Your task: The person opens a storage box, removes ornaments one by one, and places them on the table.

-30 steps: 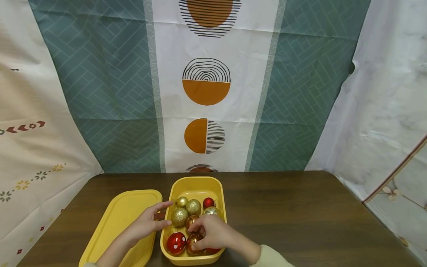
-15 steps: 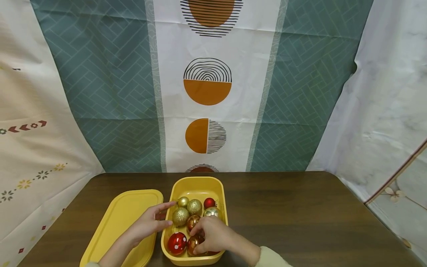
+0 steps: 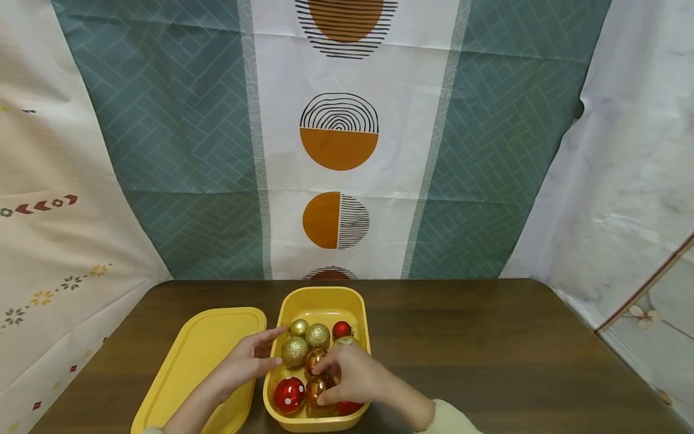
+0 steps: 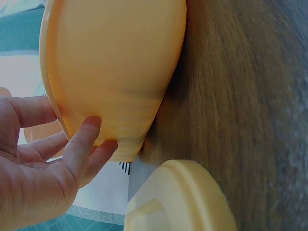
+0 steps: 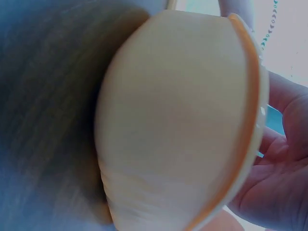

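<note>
In the head view a yellow plastic box (image 3: pixel 325 296) holds several Christmas baubles. My left hand (image 3: pixel 243 363) grips its left wall; in the left wrist view the hand (image 4: pixel 53 159) has fingers on both sides of the rim. Inside the near half, my right hand (image 3: pixel 355 377) pinches a shiny copper bauble (image 3: pixel 316 389) between thumb and fingers. Another copper bauble (image 3: pixel 314 360) lies just beyond it. A red bauble with white dots (image 3: pixel 289 395) sits to the left. Glittery gold baubles (image 3: pixel 294 351) and a small red one (image 3: pixel 341 329) lie farther back. My right hand partly hides a pale gold bauble (image 3: pixel 347 341).
A yellow lid (image 3: pixel 214 337) lies flat on the dark wooden table (image 3: pixel 461 355), left of the box and under my left forearm. Patterned cloth (image 3: pixel 341 181) hangs behind the table's far edge, and pale cloth lines both sides.
My right hand has shifted slightly right and up with the copper bauble, uncovering more of a red bauble near the box's front right. My left hand stays on the wall.
</note>
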`<state>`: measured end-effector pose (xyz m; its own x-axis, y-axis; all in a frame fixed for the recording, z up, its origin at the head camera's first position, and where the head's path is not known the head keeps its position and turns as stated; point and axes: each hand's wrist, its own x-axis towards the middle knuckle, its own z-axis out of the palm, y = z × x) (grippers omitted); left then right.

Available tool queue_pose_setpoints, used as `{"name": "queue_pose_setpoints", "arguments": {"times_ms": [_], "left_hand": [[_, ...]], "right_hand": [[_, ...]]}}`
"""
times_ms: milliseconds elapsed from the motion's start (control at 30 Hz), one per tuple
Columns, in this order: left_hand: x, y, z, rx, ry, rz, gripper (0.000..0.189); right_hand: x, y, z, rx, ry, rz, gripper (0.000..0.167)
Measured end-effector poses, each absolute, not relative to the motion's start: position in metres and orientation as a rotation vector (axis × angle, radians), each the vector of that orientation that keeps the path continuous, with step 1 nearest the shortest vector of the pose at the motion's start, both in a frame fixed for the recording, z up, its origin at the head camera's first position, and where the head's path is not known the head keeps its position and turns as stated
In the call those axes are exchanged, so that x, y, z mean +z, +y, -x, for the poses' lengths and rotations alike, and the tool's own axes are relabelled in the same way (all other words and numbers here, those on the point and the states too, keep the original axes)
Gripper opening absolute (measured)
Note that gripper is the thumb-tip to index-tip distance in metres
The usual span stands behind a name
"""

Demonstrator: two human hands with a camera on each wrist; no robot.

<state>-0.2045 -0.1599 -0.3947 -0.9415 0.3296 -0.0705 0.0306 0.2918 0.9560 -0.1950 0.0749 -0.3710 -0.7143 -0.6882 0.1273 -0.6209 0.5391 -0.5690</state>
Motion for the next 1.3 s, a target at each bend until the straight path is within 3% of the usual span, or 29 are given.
{"name": "queue_pose_setpoints", "arguments": {"times_ms": [1300], "left_hand": [[-0.396, -0.161, 0.205, 1.725, 2.275, -0.344, 0.06]], "right_hand": [[-0.353, 0.157, 0.228, -1.498, 2.627, 0.809, 0.037]]}}
